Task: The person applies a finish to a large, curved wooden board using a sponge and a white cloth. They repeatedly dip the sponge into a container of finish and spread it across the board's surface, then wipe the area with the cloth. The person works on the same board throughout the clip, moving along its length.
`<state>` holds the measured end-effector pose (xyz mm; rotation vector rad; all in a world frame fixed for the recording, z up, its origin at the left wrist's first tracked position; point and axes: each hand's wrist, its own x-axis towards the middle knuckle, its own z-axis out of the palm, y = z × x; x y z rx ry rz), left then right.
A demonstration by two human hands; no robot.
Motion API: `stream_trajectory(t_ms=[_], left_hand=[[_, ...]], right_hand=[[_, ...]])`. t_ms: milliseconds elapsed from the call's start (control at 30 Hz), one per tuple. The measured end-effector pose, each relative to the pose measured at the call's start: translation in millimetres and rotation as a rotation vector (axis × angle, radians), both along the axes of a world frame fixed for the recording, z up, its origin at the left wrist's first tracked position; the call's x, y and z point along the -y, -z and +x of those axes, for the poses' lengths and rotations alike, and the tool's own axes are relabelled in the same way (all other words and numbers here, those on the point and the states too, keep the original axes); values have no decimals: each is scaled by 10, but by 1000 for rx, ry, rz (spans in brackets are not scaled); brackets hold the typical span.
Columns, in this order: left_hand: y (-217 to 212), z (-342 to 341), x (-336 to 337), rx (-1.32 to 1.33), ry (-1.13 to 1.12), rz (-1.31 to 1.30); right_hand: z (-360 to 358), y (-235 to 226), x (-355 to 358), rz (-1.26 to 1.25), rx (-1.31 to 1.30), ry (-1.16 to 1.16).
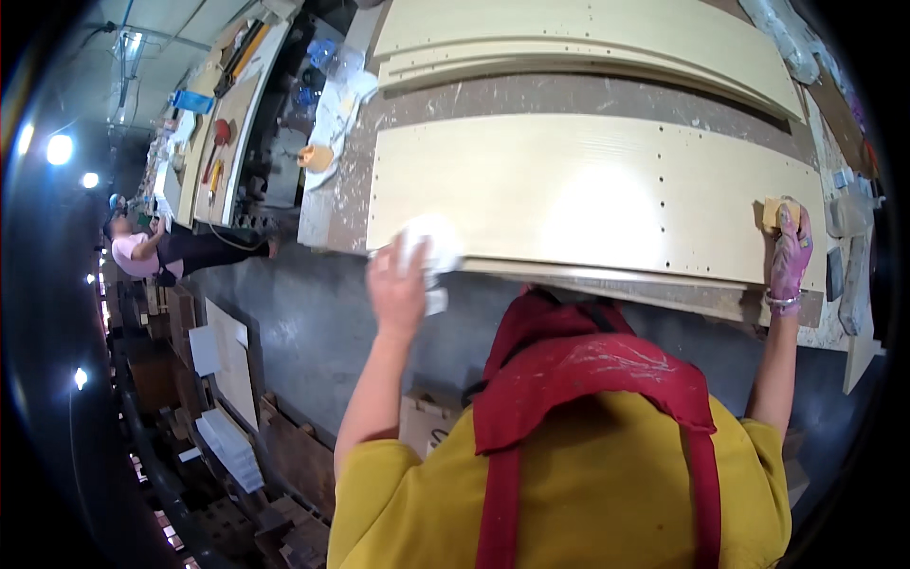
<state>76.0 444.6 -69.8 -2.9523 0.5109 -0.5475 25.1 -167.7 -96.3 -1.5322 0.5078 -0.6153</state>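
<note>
A long cream-coloured board with rows of small dark holes lies flat on the workbench before me. At its near left corner my left hand grips a white cloth, slightly blurred, part of which hangs past the board's edge. Far to the right, my right hand, covered in pinkish purple that may be a thin glove or stains, is closed on a yellowish block, perhaps a sponge. That block rests against the board's right end.
Similar boards are stacked behind this one. An orange-tan block sits on white cloth at the bench's left, near plastic bottles. Clear plastic containers stand at the right edge. Another person stands at a far-left bench.
</note>
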Motion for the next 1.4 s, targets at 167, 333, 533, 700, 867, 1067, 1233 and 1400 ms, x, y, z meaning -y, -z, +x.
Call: stream_trajectory(t_ms=[167, 333, 533, 700, 867, 1067, 1233, 1400], left_hand=[[-341, 339, -744, -91, -351, -303], [-224, 536, 714, -105, 136, -149], [-110, 1418, -420, -128, -212, -368], [49, 1999, 180, -54, 89, -190], [-145, 2691, -52, -287, -47, -135], [-95, 2368, 515, -381, 396, -226], [23, 2387, 1381, -542, 225, -373], [140, 2073, 2815, -443, 614, -496]], right_hand=[[49, 57, 56, 64, -14, -67], [8, -25, -23, 52, 31, -75], [34, -91, -37, 36, 20, -94], [-14, -97, -99, 91, -27, -84], [-4, -98, -74, 73, -12, -51], [-38, -66, -107, 86, -1, 69], [-71, 64, 32, -63, -118, 91], [-92, 67, 91, -200, -110, 43]])
